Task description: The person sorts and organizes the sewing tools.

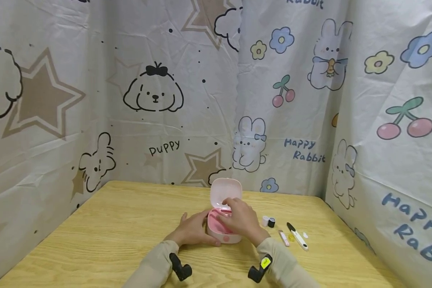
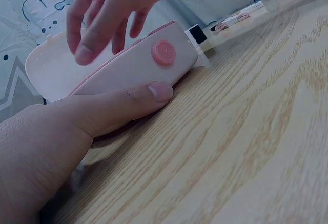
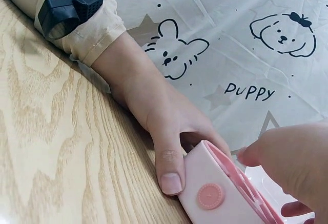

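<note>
A small pink and white box (image 1: 234,240) with a round pink button on its front stands on the table, its hinged lid (image 1: 226,192) tipped up at the back. My left hand (image 1: 192,229) grips the box from the left; its thumb lies along the front wall in the left wrist view, and its other fingers go behind. Over the open box is my right hand (image 1: 243,219), its fingers loosely bent toward the pink interior (image 1: 216,224). No object shows between those fingers in the left wrist view. The right hand hides part of the inside.
Right of the box, small white (image 1: 265,220) and black (image 1: 271,222) cylinders stand side by side. Nearby lie a pink-and-white stick-like item (image 1: 284,238), a yellow round piece (image 1: 291,237), a white-handled tool with a black end (image 1: 297,236) and a white scrap (image 1: 305,235). Printed curtains surround the table.
</note>
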`<state>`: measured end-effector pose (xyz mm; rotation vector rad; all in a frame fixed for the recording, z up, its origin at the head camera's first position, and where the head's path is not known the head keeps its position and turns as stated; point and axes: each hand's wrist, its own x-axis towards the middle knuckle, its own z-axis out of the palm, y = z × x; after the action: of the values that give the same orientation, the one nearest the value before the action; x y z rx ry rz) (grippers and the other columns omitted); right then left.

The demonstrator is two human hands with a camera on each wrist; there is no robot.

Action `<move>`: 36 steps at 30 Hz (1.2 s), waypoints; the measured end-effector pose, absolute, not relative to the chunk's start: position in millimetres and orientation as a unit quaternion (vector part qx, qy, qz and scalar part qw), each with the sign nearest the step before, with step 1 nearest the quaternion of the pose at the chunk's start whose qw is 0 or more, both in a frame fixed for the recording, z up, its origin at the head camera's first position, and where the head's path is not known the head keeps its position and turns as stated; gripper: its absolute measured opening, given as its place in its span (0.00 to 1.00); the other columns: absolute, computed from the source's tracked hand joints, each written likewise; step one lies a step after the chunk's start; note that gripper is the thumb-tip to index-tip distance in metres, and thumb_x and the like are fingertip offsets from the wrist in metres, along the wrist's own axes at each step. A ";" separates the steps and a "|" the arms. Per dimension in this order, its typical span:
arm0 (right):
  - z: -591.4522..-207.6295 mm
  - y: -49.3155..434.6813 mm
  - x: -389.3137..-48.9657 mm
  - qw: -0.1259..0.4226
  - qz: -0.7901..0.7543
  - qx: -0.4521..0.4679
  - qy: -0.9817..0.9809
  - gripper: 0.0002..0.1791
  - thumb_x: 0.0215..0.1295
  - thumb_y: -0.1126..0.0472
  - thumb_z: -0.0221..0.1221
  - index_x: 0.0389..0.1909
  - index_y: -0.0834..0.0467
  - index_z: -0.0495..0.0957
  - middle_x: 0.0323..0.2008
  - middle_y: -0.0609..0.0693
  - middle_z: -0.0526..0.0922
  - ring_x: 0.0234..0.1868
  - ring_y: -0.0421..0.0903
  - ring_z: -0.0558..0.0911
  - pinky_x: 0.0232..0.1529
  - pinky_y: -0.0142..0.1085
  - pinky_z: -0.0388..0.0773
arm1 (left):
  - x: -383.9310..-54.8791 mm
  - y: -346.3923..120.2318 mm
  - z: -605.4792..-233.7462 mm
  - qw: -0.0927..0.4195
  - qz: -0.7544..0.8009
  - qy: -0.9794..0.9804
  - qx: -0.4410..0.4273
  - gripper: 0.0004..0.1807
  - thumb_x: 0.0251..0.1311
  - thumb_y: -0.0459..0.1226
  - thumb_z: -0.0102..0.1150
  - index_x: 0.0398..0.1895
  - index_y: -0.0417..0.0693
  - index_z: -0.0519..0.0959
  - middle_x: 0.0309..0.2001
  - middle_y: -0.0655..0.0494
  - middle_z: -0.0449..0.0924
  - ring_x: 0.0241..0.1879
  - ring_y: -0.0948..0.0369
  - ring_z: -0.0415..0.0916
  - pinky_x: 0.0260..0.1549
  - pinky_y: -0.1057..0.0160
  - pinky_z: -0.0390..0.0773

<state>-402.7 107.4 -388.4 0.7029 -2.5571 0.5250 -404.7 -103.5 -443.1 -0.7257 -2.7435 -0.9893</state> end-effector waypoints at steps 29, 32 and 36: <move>-391.7 107.5 -401.8 0.148 0.116 0.317 -0.930 0.14 0.70 0.52 0.66 0.50 0.54 0.88 0.36 0.47 0.81 0.35 0.42 0.76 0.34 0.42 0.74 | -401.0 -102.9 -437.6 0.065 -0.333 -0.909 -0.243 0.65 0.38 0.69 0.78 0.80 0.56 0.62 0.73 0.56 0.69 0.72 0.52 0.65 0.64 0.20 0.36; -392.6 107.7 -402.1 0.145 0.120 0.314 -0.931 0.13 0.70 0.52 0.66 0.50 0.54 0.89 0.35 0.46 0.80 0.34 0.42 0.75 0.34 0.41 0.72 | -401.9 -103.0 -438.8 0.065 -0.333 -0.909 -0.243 0.64 0.38 0.69 0.78 0.80 0.58 0.62 0.73 0.56 0.70 0.72 0.52 0.65 0.64 0.20 0.36; -394.4 108.2 -402.9 0.143 0.122 0.310 -0.932 0.14 0.70 0.51 0.66 0.49 0.53 0.89 0.35 0.45 0.80 0.34 0.41 0.74 0.34 0.41 0.71 | -402.6 -103.2 -440.0 0.066 -0.333 -0.909 -0.243 0.64 0.37 0.69 0.78 0.80 0.57 0.63 0.73 0.56 0.70 0.72 0.52 0.66 0.63 0.20 0.36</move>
<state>-402.9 108.2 -394.4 0.8940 -2.6873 0.3511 -402.6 -103.2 -440.0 -0.7316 -2.7421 -1.0035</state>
